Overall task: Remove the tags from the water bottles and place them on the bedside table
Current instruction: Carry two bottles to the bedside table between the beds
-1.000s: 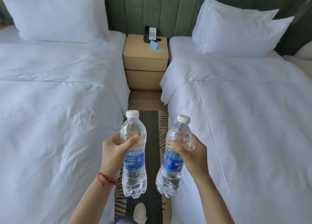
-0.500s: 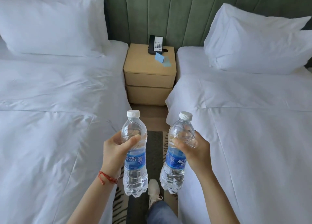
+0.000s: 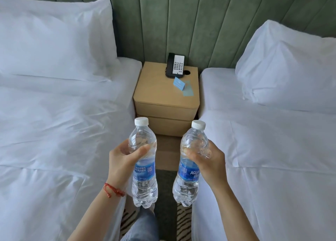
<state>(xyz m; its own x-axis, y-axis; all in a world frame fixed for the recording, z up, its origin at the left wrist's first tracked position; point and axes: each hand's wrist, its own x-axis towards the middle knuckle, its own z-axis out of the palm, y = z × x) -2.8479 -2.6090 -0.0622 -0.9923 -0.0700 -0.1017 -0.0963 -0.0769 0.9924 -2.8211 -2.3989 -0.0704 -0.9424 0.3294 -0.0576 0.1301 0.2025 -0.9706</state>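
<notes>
Two clear plastic water bottles with white caps, left bottle [image 3: 144, 163] gripped by left hand [image 3: 122, 161], right bottle [image 3: 190, 165] by right hand [image 3: 209, 163], stand upright between white beds, near the tan bedside table's [image 3: 160, 93] bare front edge.

Hotel twin room. 2 single beds, left bed [image 3: 54, 131] and right bed [image 3: 272, 150], made up in white linen, each with a plump white pillow. Padded green headboard wall [image 3: 181, 22] ran behind both. Tan bedside table [image 3: 160, 95] stood between them, carrying a corded desk phone [image 3: 175, 65] and a small blue folded card [image 3: 179, 84].
</notes>
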